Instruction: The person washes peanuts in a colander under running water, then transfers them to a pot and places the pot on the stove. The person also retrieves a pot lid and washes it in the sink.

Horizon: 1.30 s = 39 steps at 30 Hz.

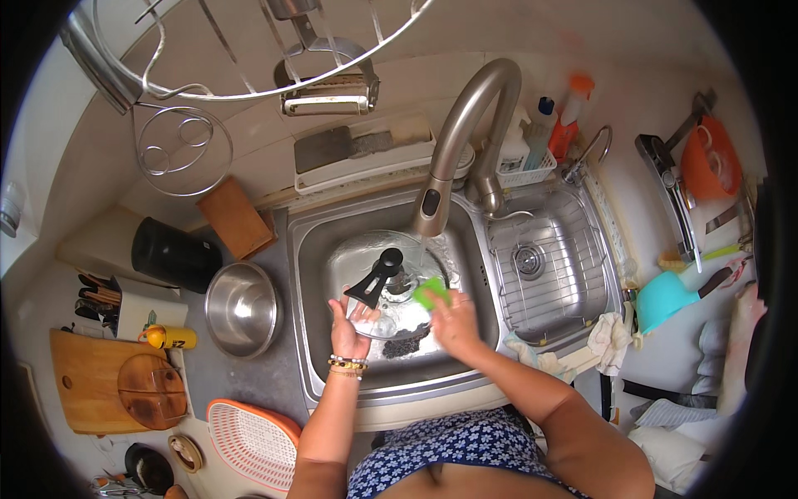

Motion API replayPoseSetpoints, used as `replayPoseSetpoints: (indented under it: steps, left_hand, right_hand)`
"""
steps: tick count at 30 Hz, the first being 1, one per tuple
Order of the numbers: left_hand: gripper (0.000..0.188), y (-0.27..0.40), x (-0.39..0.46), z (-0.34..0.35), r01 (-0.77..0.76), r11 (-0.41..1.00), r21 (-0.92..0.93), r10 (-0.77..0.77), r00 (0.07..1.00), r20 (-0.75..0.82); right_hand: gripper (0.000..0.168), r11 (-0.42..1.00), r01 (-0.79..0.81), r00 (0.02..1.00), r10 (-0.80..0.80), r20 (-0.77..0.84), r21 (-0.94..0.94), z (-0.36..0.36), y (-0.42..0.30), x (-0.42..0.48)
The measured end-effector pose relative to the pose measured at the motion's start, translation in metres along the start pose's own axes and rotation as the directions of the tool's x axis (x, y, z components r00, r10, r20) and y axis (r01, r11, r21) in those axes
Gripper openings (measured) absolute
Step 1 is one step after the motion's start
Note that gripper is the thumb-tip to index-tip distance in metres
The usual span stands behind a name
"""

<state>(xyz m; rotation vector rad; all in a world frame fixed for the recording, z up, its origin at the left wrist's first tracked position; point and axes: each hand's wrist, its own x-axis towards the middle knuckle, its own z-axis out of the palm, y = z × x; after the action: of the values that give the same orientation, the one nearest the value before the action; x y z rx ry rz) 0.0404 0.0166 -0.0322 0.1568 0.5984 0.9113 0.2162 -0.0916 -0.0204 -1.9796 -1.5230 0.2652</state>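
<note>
My left hand (356, 323), with bead bracelets at the wrist, holds a glass pot lid (368, 246) by its lower left rim over the sink basin. A black handle (374, 277) stands up from the lid. My right hand (450, 317) grips a green sponge (430, 292) at the lid's right side and is slightly blurred. Above them arches a brushed-metal faucet (444, 146), with a thin stream of water (423, 249) falling from its spout. The large steel sink basin (318, 374) surrounds the lid.
A steel bowl (242, 310) sits left of the sink, with an orange and white colander (252, 443) nearer me. At right, a wire rack (564, 249) lies in the smaller basin. Cloths (610, 340) lie by its front edge. Wire racks (249, 93) hang at upper left.
</note>
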Motion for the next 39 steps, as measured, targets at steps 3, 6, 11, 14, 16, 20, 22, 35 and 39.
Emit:
replayPoseSetpoints:
  steps: [3,6,11,14,16,20,22,35,39]
  left_hand:
    - [0.04,0.007,-0.007,0.016,-0.032,0.989,0.147,0.041,0.997,-0.058]
    - [0.049,0.009,-0.007,0.011,0.033,0.983,0.181,-0.012,0.993,-0.116]
    - [0.042,0.002,0.012,-0.018,0.154,0.979,-0.131,-0.118,0.961,0.251]
    - [0.039,-0.01,0.019,-0.014,0.212,0.973,-0.091,-0.19,0.96,0.204]
    - [0.039,-0.018,0.022,-0.012,0.239,0.97,-0.046,-0.229,0.96,0.164]
    - [0.04,-0.032,0.035,-0.026,0.34,0.939,-0.053,-0.322,0.921,0.219]
    - [0.042,-0.033,0.034,-0.02,0.332,0.943,0.011,-0.332,0.94,0.081]
    - [0.028,0.046,-0.015,0.064,-0.124,0.573,0.81,0.278,0.959,-0.051]
    - [0.033,0.038,-0.028,0.073,-0.254,0.386,0.887,0.295,0.945,0.142]
  right_hand:
    - [0.032,0.951,-0.293,0.956,0.294,0.009,0.101,-0.004,0.06,-0.004]
    - [0.038,0.972,-0.223,0.975,0.224,-0.005,0.07,0.019,0.081,-0.008]
    - [0.049,-0.363,-0.515,0.729,0.291,0.62,0.776,-0.046,0.035,0.029]
    - [0.052,-0.256,-0.414,0.848,0.239,0.473,0.873,-0.055,0.039,0.038]
    - [0.047,-0.384,-0.393,0.864,0.156,0.478,0.836,-0.066,0.033,0.043]
    - [0.041,-0.266,-0.372,0.893,0.159,0.421,0.889,-0.09,0.021,0.048]
    - [0.041,-0.181,-0.368,0.907,0.144,0.395,0.912,-0.095,0.026,0.045]
    - [0.021,0.97,-0.196,0.98,0.19,-0.053,-0.146,-0.132,0.131,0.117]
    - [0.021,0.953,-0.206,0.978,0.194,-0.073,-0.224,-0.125,0.111,0.11]
